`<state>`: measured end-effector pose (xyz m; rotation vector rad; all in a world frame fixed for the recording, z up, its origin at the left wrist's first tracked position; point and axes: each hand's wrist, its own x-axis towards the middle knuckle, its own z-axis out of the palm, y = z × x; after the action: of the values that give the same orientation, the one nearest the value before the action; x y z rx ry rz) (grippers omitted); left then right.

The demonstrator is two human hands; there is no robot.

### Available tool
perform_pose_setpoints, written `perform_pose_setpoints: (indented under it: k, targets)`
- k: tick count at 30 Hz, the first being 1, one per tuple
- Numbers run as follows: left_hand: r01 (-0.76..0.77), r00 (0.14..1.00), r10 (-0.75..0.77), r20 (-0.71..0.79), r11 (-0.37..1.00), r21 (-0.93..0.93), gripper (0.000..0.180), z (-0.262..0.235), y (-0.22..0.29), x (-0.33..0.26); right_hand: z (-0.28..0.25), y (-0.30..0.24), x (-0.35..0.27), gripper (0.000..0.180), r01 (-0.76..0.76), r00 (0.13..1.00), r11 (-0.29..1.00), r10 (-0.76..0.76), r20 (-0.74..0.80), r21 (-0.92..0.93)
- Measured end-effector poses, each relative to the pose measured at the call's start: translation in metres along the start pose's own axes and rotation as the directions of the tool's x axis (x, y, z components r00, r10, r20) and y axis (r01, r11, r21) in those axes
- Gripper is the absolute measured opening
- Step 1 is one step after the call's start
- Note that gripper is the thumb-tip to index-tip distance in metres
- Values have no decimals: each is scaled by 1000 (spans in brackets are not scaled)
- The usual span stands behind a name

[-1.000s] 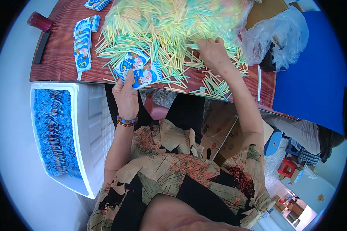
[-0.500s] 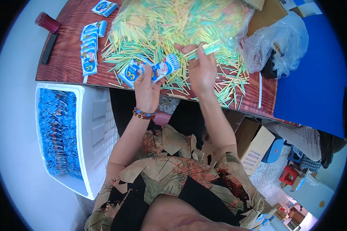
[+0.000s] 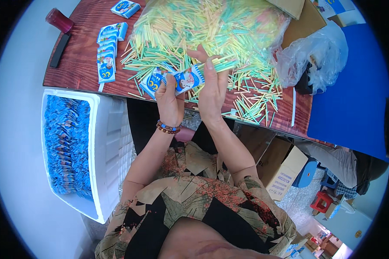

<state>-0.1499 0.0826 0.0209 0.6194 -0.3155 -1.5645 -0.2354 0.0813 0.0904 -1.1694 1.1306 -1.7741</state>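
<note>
Together gripping blue sachets (image 3: 173, 80): left hand (image 3: 169, 103) and right hand (image 3: 212, 93), both closed on them. Just above the desk (image 3: 80, 64), beside piled straws (image 3: 212, 30).

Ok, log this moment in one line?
left hand: holds blue packets | right hand: on one packet | straws: piled behind

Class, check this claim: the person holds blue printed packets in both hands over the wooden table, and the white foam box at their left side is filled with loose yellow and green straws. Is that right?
Not quite. In the head view the white foam box holds blue packets, not straws; the loose straws lie on the wooden table. The left hand and right hand do hold the blue printed packets.
</note>
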Motion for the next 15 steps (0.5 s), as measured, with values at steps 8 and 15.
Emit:
perform_pose_setpoints:
  k: [8, 15]
  targets:
    - [32, 999, -34, -10, 992, -122, 19, 4, 0, 9, 0, 11, 4, 37, 7, 1000, 1000, -7, -12, 21]
    - [113, 994, -113, 9, 976, -189, 26, 15, -8, 19, 2, 15, 14, 45, -117, 986, 993, 117, 122, -5]
